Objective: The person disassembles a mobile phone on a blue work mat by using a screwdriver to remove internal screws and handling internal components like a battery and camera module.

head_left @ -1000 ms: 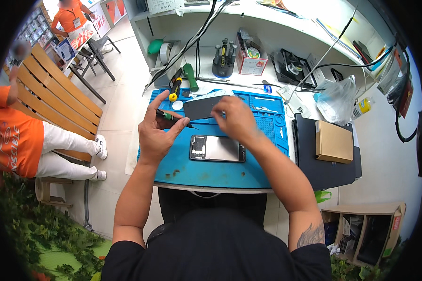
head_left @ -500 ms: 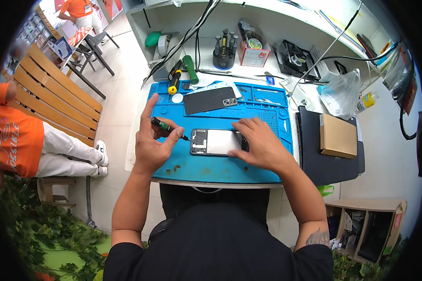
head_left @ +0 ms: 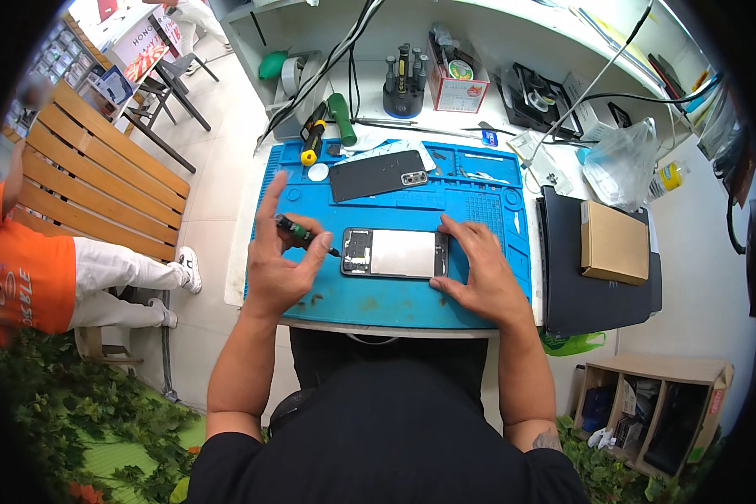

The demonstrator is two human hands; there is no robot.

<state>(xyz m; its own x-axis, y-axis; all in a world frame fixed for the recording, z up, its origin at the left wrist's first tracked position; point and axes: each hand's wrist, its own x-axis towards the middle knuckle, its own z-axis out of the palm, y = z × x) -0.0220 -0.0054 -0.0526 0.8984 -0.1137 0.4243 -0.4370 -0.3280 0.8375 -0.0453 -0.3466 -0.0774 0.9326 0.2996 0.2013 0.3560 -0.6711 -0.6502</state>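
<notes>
One person in an orange shirt (head_left: 29,281) and white trousers at far left of frame, against a slatted wooden bench (head_left: 101,172). Left of centre, the worker's left hand (head_left: 279,273): thumb and curled fingers pinch a dark green and black screwdriver (head_left: 296,230), index finger lifted clear and pointing up-frame. Tip points right, just beside the phone's left end; contact cannot be told. Above, a yellow-and-black screwdriver (head_left: 312,143) lies near a green-handled tool (head_left: 341,120). Opened phone (head_left: 403,254) flat at centre of frame, lengthwise across a blue mat (head_left: 370,307), pale panel exposed. Dark phone back cover (head_left: 374,176) lies tilted above it, camera cutouts at its right end. Right hand (head_left: 487,281) at the phone's right end: thumb and index spread around the corners, other fingers close together. Farther right, a brown cardboard box (head_left: 615,244) on a black flat item (head_left: 575,307).
</notes>
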